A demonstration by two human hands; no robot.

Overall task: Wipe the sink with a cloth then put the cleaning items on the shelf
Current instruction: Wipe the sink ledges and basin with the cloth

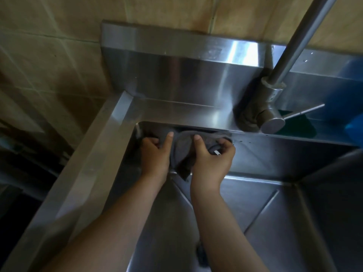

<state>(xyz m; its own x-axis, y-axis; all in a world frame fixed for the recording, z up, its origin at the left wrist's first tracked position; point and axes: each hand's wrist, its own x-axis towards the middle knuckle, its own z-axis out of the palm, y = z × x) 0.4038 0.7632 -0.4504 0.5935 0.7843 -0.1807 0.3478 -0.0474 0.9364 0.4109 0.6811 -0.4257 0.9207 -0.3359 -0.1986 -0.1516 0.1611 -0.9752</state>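
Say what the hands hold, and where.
One grey cloth: left hand grips its left end, right hand its right end.

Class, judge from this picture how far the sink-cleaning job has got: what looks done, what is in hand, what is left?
Done: nothing shows as finished. In hand: the left hand and right hand both grip the dark grey cloth at the back wall of the stainless steel sink, near its left corner. Left: wiping the basin, then shelving the cleaning items; no shelf is in view.
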